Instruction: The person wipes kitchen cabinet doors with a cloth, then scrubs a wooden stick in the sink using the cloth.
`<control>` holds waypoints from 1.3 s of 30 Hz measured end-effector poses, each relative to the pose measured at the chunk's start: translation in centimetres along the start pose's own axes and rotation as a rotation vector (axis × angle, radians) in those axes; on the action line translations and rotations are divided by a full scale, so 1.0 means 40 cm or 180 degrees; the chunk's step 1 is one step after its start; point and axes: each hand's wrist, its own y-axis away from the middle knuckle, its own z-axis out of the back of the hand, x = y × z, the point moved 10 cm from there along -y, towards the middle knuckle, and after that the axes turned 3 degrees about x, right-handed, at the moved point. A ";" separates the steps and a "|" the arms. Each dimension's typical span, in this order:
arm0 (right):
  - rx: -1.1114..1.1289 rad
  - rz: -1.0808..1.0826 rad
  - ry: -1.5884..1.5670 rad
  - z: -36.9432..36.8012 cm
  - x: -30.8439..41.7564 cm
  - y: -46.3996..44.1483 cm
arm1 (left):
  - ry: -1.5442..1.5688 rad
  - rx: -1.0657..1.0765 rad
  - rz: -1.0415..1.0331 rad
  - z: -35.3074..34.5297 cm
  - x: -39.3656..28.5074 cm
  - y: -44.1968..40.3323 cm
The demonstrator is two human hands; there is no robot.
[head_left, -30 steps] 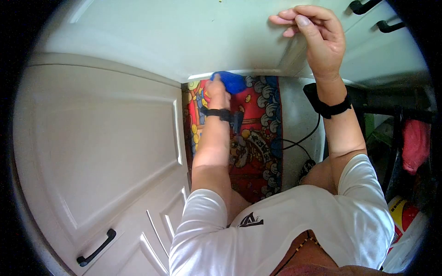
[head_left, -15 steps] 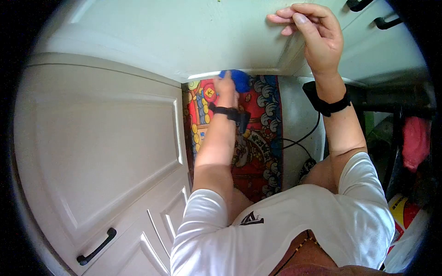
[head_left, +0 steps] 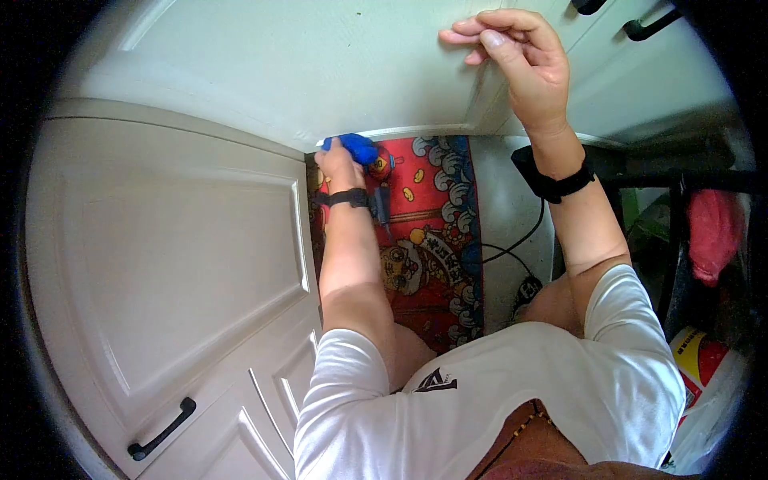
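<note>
Crumpled bright-blue cloth (head_left: 360, 150): over the last half second it has travelled leftward with our bare left hand (head_left: 339, 168), along the bottom edge of the pale greenish-white painted panel (head_left: 264, 72).
Left grip: pinched on the cloth's near left side.
Cloth's lie: its longer axis runs across our view, tipping slightly down to the right; most of the bundle juts out right of our fingers, over the flat red patterned mat (head_left: 416, 180), close to the corner by the beige panelled door (head_left: 192, 256).
Nearer hand: the left; our bare right hand (head_left: 534, 68) is well apart, up and to the right.
Right grip: loosely bent, fingers parted, visibly empty; we cannot tell whether it touches the panel.
</note>
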 end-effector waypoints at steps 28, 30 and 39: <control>0.0613 0.0060 0.0099 -0.041 0.029 -0.005 | 0.0471 0.1402 0.1792 -0.370 0.381 0.332; 0.0583 0.0004 0.0102 -0.041 0.032 -0.003 | 0.0475 0.1417 0.1826 -0.387 0.392 0.349; 0.0631 0.0152 0.0219 -0.038 0.040 -0.003 | 0.0516 0.1008 0.1460 -0.224 0.167 0.212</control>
